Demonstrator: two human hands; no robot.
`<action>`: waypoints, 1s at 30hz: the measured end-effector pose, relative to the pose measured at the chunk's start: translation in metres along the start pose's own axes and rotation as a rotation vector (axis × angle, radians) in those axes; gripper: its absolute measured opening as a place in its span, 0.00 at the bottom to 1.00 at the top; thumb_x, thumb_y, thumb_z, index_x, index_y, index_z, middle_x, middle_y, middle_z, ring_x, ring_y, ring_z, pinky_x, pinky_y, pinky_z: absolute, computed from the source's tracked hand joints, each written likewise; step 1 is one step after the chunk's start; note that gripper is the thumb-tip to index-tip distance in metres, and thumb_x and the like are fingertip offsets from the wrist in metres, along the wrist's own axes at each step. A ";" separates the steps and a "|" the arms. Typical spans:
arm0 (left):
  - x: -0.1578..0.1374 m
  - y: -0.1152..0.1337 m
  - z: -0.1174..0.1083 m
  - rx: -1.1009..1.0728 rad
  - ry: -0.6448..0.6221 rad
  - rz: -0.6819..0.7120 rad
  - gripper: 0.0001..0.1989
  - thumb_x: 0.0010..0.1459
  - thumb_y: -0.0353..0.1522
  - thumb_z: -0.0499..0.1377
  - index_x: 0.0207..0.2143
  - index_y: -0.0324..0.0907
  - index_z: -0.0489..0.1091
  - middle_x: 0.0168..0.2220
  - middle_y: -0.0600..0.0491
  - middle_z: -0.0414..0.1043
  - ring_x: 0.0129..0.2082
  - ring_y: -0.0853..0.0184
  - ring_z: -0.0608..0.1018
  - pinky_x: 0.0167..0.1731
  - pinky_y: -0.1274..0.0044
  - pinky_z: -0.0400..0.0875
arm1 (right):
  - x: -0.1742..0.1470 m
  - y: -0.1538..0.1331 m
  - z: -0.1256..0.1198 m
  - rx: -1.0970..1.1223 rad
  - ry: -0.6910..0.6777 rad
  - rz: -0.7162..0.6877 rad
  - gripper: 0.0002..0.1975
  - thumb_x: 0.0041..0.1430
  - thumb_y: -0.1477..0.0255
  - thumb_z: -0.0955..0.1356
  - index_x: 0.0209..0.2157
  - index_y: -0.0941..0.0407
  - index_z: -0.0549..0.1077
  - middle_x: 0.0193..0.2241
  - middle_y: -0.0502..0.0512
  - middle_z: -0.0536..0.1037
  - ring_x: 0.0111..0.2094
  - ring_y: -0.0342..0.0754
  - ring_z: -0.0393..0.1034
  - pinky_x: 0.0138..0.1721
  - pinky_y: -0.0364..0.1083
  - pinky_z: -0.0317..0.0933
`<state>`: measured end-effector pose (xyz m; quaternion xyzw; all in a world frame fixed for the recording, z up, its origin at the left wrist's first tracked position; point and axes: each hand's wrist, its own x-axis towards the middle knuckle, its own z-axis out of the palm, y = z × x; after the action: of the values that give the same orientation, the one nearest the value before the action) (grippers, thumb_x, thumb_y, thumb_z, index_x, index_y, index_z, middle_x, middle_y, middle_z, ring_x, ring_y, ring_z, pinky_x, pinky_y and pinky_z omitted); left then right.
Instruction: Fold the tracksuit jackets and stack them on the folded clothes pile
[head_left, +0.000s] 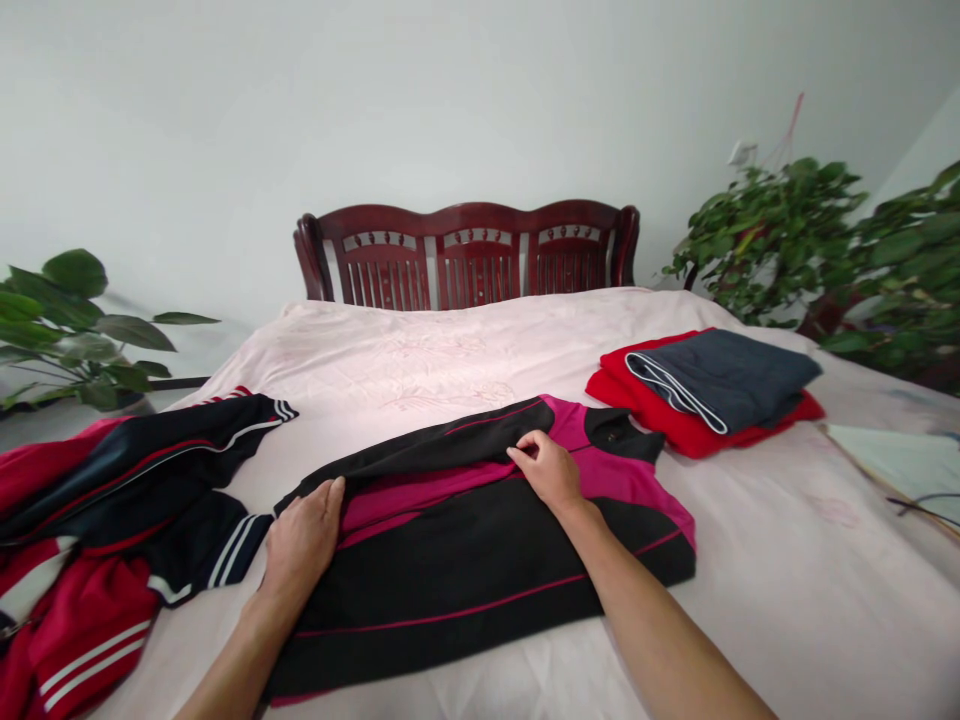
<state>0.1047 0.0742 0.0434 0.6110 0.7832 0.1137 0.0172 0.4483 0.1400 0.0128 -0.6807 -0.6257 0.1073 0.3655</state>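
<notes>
A black and magenta long-sleeved top [465,570] lies spread on the bed, its collar toward the right. One black sleeve [427,440] is laid lengthwise across the body of the top. My left hand [304,530] is closed on the cuff end of that sleeve, its fingertips partly hidden from the camera. Near the shoulder, my right hand [549,470] pinches the sleeve's edge between thumb and fingers. The right forearm passes over the lower part of the top.
Loose navy and red striped clothes [150,480] lie at the left. On the right rests a folded stack, a dark grey garment [735,375] over red cloth [690,438]. Light-coloured papers [892,465] lie further right. A wooden headboard [480,255] and leafy plants [780,230] stand behind.
</notes>
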 end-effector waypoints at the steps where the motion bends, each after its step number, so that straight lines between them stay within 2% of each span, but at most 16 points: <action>1: 0.000 0.000 0.000 0.004 0.004 -0.001 0.24 0.68 0.42 0.39 0.41 0.45 0.73 0.40 0.43 0.80 0.46 0.51 0.80 0.40 0.68 0.69 | 0.000 0.000 0.001 0.035 -0.012 0.016 0.10 0.53 0.61 0.71 0.35 0.50 0.73 0.34 0.48 0.80 0.34 0.48 0.73 0.31 0.44 0.57; 5: 0.000 0.000 0.000 0.013 0.018 0.007 0.25 0.68 0.42 0.38 0.41 0.45 0.73 0.39 0.43 0.80 0.45 0.51 0.80 0.41 0.68 0.69 | 0.000 -0.001 0.007 0.090 -0.047 0.026 0.11 0.49 0.68 0.71 0.36 0.50 0.71 0.32 0.46 0.79 0.32 0.46 0.72 0.31 0.44 0.57; 10: 0.000 -0.003 0.002 -0.005 0.012 0.023 0.26 0.68 0.43 0.38 0.44 0.45 0.74 0.40 0.43 0.80 0.47 0.50 0.79 0.44 0.64 0.70 | 0.000 0.003 0.008 0.149 0.014 0.052 0.12 0.46 0.74 0.68 0.36 0.51 0.68 0.27 0.44 0.75 0.29 0.45 0.70 0.29 0.43 0.56; 13: 0.000 -0.009 0.007 -0.027 0.031 0.081 0.24 0.68 0.42 0.41 0.45 0.44 0.75 0.48 0.44 0.79 0.53 0.52 0.77 0.52 0.63 0.68 | -0.002 0.005 0.005 0.174 0.010 0.049 0.20 0.45 0.75 0.67 0.43 0.51 0.69 0.25 0.43 0.72 0.28 0.45 0.68 0.29 0.43 0.56; 15: 0.000 -0.013 0.011 -0.045 0.047 0.165 0.22 0.66 0.42 0.44 0.47 0.44 0.75 0.53 0.46 0.76 0.56 0.53 0.74 0.58 0.61 0.63 | -0.002 0.005 0.004 0.149 -0.009 0.050 0.23 0.45 0.75 0.66 0.47 0.50 0.69 0.25 0.42 0.71 0.28 0.45 0.68 0.29 0.43 0.55; 19: -0.002 -0.020 0.017 -0.070 0.041 0.282 0.18 0.63 0.37 0.50 0.49 0.47 0.74 0.53 0.48 0.76 0.61 0.54 0.69 0.62 0.56 0.54 | -0.003 0.005 0.003 0.109 -0.025 0.053 0.15 0.47 0.74 0.65 0.40 0.51 0.73 0.26 0.45 0.72 0.29 0.45 0.68 0.30 0.44 0.55; 24: -0.004 -0.022 0.020 -0.052 0.104 0.392 0.19 0.61 0.32 0.51 0.50 0.48 0.75 0.54 0.49 0.75 0.61 0.54 0.69 0.64 0.53 0.46 | -0.002 0.008 0.001 0.100 0.082 -0.018 0.08 0.51 0.73 0.64 0.34 0.53 0.73 0.32 0.50 0.74 0.34 0.47 0.69 0.35 0.45 0.59; 28: -0.004 -0.022 0.022 -0.047 0.099 0.465 0.19 0.60 0.31 0.51 0.50 0.51 0.75 0.56 0.52 0.73 0.62 0.55 0.68 0.65 0.53 0.45 | -0.004 0.013 -0.003 -0.053 0.178 -0.084 0.06 0.51 0.75 0.64 0.32 0.53 0.73 0.40 0.53 0.72 0.41 0.50 0.69 0.34 0.45 0.60; 30: -0.004 -0.021 0.022 -0.046 0.077 0.457 0.19 0.59 0.31 0.51 0.49 0.51 0.76 0.56 0.53 0.73 0.62 0.55 0.68 0.64 0.52 0.47 | -0.004 0.015 -0.006 -0.116 0.197 -0.153 0.07 0.50 0.77 0.64 0.31 0.53 0.72 0.40 0.53 0.73 0.43 0.50 0.68 0.36 0.45 0.60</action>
<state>0.0892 0.0689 0.0178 0.7672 0.6218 0.1554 -0.0249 0.4629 0.1344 0.0064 -0.6581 -0.6423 -0.0246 0.3922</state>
